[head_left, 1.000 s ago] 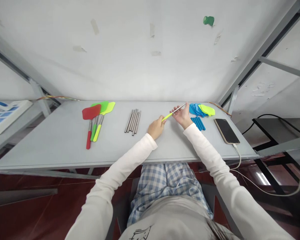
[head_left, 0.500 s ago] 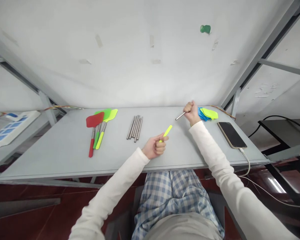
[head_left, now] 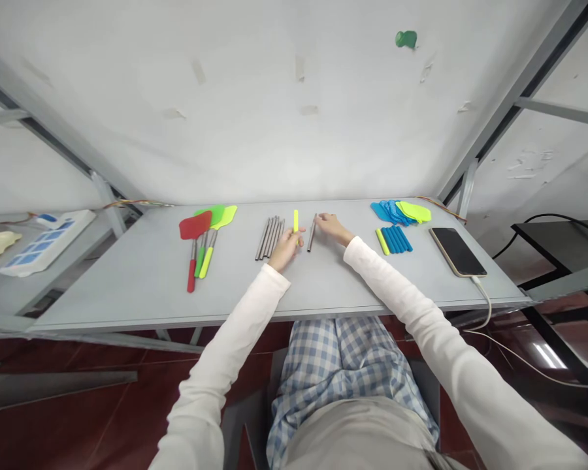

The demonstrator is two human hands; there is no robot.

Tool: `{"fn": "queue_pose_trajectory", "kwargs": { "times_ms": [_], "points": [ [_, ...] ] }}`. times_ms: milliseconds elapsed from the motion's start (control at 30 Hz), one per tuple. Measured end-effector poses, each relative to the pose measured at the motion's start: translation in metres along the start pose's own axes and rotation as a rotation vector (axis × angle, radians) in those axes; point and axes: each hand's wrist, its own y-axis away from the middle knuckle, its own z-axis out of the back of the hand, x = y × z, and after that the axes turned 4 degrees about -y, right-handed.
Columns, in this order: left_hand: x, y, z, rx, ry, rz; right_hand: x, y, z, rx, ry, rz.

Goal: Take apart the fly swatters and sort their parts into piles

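Observation:
My left hand [head_left: 287,249] is closed around a yellow handle [head_left: 296,220], which points up from the fingers. Just right of it, my right hand [head_left: 332,227] pinches the far end of a metal tube [head_left: 311,236]; the tube lies at or just above the tabletop. Beside my left hand is a row of several metal tubes [head_left: 269,238]. Farther left lie a red fly swatter [head_left: 195,227], a green one [head_left: 215,214] and a yellow one [head_left: 225,217], their heads overlapping.
On the right of the grey table [head_left: 142,281] are blue swatter heads [head_left: 385,210], yellow heads [head_left: 415,211], several blue handles [head_left: 396,239] and one yellow handle [head_left: 382,241]. A phone [head_left: 457,252] with a white cable lies near the right edge. A white power strip [head_left: 49,243] sits far left.
My right hand has come left and nearer the tube row, bringing the metal tube close to my left hand. My left hand has moved left and farther over the table with the yellow handle.

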Motion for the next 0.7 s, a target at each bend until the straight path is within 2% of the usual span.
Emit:
{"fn": "queue_pose_trajectory", "kwargs": {
  "times_ms": [100, 167, 233, 333, 400, 467, 567, 700],
  "points": [
    [0.006, -0.006, -0.012, -0.043, -0.331, -0.141, -0.006, 0.011, 0.007, -0.028, 0.096, 0.135],
    [0.007, -0.011, -0.025, -0.023, -0.570, -0.221, -0.010, 0.017, 0.011, -0.007, 0.130, 0.255],
    [0.007, -0.016, -0.036, 0.011, -0.769, -0.296, -0.013, 0.019, 0.019, -0.025, 0.114, 0.306],
    [0.010, -0.021, -0.042, -0.002, -1.006, -0.414, -0.019, 0.019, 0.038, -0.120, 0.153, 0.266],
    [0.015, -0.023, -0.037, -0.055, -1.146, -0.460, -0.024, 0.023, 0.054, -0.196, 0.339, 0.207],
    [0.021, -0.024, -0.027, -0.120, -1.242, -0.451, -0.027, 0.031, 0.068, -0.245, 0.631, 0.166],
    [0.028, -0.024, -0.011, -0.169, -1.314, -0.399, -0.027, 0.046, 0.081, -0.242, 0.996, 0.141],
    [0.028, -0.017, 0.001, -0.165, -1.356, -0.364, -0.021, 0.059, 0.085, -0.310, 1.203, 0.109]
  ]
}}
